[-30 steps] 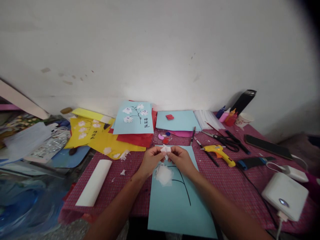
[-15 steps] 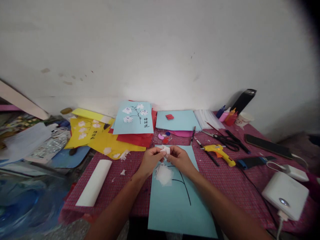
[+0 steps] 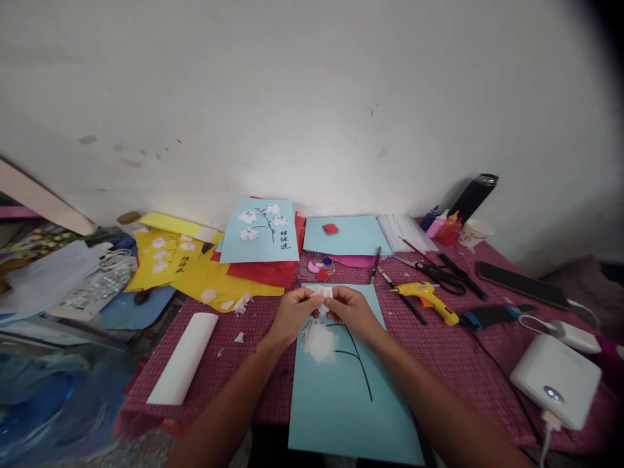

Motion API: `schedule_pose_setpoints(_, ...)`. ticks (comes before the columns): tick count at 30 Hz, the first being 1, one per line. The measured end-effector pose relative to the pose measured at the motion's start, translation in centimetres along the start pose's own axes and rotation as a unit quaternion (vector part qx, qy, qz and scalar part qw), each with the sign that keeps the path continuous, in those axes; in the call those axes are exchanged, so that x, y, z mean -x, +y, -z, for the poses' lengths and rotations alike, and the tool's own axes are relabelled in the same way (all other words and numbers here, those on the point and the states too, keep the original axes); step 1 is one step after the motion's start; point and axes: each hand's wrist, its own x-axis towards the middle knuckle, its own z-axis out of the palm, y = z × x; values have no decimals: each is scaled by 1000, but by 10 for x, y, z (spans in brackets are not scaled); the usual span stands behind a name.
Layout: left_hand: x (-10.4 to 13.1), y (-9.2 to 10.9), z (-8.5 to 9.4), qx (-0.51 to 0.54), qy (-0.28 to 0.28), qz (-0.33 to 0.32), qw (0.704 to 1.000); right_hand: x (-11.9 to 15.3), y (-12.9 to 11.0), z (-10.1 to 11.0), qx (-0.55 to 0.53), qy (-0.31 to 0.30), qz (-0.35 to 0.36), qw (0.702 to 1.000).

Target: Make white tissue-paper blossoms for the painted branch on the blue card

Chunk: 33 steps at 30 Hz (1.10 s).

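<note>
Between the fingertips of my left hand (image 3: 297, 312) and my right hand (image 3: 348, 311) is a small piece of white tissue paper (image 3: 322, 294), pinched from both sides. Both hands are closed on it, over the top part of a light blue sheet (image 3: 341, 422). Just below the fingers, a white tissue paper flower (image 3: 320, 342) lies on that sheet, beside a drawn black stem (image 3: 363, 370) with curved branches. The sheet's upper edge is partly hidden by my hands.
A yellow glue gun (image 3: 429, 300), scissors (image 3: 433, 273) and pens lie to the right, near a white power bank (image 3: 556, 377). At left is a white paper roll (image 3: 184, 357). Behind stand a finished flower picture (image 3: 258, 250), paint bottles (image 3: 441, 224) and a black flask (image 3: 478, 198).
The white tissue paper between my fingers has changed shape and looks wider and flatter across the top. My hands stay in nearly the same place.
</note>
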Motion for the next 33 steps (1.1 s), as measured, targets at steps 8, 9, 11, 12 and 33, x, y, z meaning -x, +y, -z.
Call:
schedule_pose_setpoints(8,0,7,-2,78,9,16,997,-1,3,2,-80,21,-15,996)
schedule_pose_setpoints(9,0,7,-2,89,10,20,996,-1,4,2,-85,27,-17,996)
schedule_pose_setpoints(11,1,7,-1,105,13,21,994,-2,4,3,-94,39,-19,995)
schedule_pose_setpoints(12,1,7,-1,109,16,19,994,-2,5,3,-98,46,-19,994)
schedule_pose_setpoints(33,6,15,2,-24,8,-71,997,4,-9,4,-100,-42,-35,994)
